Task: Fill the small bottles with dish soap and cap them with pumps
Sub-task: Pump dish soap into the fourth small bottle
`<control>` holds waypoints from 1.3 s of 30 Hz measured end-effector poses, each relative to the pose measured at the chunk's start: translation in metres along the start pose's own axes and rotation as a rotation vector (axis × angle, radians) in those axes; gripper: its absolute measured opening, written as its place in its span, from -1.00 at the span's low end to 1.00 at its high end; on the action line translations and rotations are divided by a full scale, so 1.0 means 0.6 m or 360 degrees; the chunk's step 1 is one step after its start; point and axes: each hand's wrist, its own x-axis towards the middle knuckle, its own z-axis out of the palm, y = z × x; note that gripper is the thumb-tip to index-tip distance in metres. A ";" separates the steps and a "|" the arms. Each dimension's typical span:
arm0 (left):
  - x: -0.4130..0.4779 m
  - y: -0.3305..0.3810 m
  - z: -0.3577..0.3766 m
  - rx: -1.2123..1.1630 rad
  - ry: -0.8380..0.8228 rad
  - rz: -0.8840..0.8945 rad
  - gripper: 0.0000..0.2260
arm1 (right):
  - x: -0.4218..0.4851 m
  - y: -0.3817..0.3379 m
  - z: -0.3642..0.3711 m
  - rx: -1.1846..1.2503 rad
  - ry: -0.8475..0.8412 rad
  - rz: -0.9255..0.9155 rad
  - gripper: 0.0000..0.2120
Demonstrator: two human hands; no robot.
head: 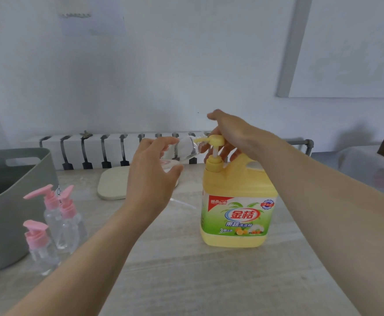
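A big yellow dish soap jug (236,210) stands on the table, its yellow pump head (216,140) raised. My left hand (151,172) grips a small clear bottle (182,149), tilted on its side with the open mouth at the pump's nozzle. My right hand (230,133) rests on top of the pump head, fingers hanging down behind it. Three small clear bottles with pink pumps (49,215) stand at the left of the table. A loose pump's thin clear tube (182,202) lies on the table behind my left wrist.
A grey tub (15,179) with a handle hole stands at the far left, next to the pink-capped bottles. A pale flat pad (113,183) lies at the table's back, near the white radiator (95,149) along the wall.
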 end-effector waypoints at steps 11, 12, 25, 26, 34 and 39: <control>-0.002 -0.001 -0.001 -0.0028 0.0001 0.0011 -0.57 | 0.009 -0.003 0.007 -0.0121 0.0054 0.0101 -0.73; -0.002 -0.003 -0.001 -0.0023 -0.0003 0.0014 -0.57 | 0.011 -0.003 0.009 -0.0083 0.0035 0.0105 -0.74; -0.006 -0.013 0.004 -0.0016 -0.0028 0.0012 -0.57 | 0.023 -0.005 0.023 -0.0244 0.0101 0.0070 -0.66; -0.006 -0.013 0.004 -0.0018 -0.0030 0.0010 -0.57 | 0.022 -0.005 0.023 -0.0243 0.0110 0.0075 -0.64; -0.007 -0.008 -0.001 -0.0028 -0.0038 -0.0006 -0.57 | 0.004 0.000 0.014 0.0069 0.0130 0.0040 -0.72; -0.003 -0.003 -0.009 -0.0032 -0.0027 0.0014 -0.57 | -0.003 -0.006 0.004 0.0288 0.0084 0.0079 -0.74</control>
